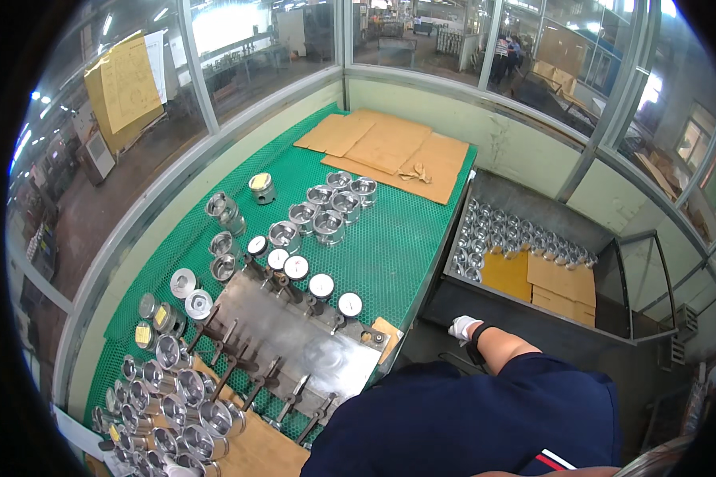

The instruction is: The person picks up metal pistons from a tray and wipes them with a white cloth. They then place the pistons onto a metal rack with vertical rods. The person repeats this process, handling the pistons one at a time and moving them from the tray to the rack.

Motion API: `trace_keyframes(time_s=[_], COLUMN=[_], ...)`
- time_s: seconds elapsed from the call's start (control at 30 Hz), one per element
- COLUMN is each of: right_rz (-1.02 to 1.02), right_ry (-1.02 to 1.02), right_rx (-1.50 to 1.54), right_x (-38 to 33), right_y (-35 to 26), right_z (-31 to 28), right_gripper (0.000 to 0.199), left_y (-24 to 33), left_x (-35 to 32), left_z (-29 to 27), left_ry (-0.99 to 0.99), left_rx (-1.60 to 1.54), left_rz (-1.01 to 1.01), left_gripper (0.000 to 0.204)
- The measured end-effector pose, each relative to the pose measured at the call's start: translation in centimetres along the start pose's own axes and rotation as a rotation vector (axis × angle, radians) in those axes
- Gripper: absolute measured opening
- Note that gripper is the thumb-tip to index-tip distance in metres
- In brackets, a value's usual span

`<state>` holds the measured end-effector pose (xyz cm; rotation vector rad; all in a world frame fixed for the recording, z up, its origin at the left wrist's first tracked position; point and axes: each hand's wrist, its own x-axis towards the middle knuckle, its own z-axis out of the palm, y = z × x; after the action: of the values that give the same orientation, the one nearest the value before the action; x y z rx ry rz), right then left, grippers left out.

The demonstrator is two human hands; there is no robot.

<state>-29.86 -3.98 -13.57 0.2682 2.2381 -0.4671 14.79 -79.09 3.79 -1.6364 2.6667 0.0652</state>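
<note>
My right hand [463, 327], in a white glove with a black band at the wrist, hangs beside the near wall of a dark metal bin [525, 306]. Its fingers look loosely apart and nothing shows in them. At the bottom left edge, a bit of white glove, apparently my left hand [180, 470], is among shiny metal pistons [203, 440]; its fingers are mostly hidden. Between the hands lies a steel fixture plate [294, 322] with clamps and several round dial gauges [321, 285]. My navy sleeve and body cover the lower middle.
More pistons [328, 226] stand on the green mesh mat [390, 246], some with yellow labels. Cardboard sheets [390, 143] lie at its far end with a crumpled glove [415, 172]. The bin holds rows of pistons [501, 226] and cardboard [561, 278]. Framed windows surround the table.
</note>
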Motion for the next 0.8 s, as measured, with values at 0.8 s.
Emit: trace_keyframes(time_s=[0.8], right_rz=[-0.558], right_ry=[0.179], right_rx=[0.488], right_x=[8.7], right_y=[-9.6], right_z=[-16.1], right_gripper=[0.042], left_y=[7.8], left_x=[-23.1], left_z=[-2.9], left_ry=[-0.071], left_rx=[-0.038], left_rz=[-0.176], left_gripper=[0.049])
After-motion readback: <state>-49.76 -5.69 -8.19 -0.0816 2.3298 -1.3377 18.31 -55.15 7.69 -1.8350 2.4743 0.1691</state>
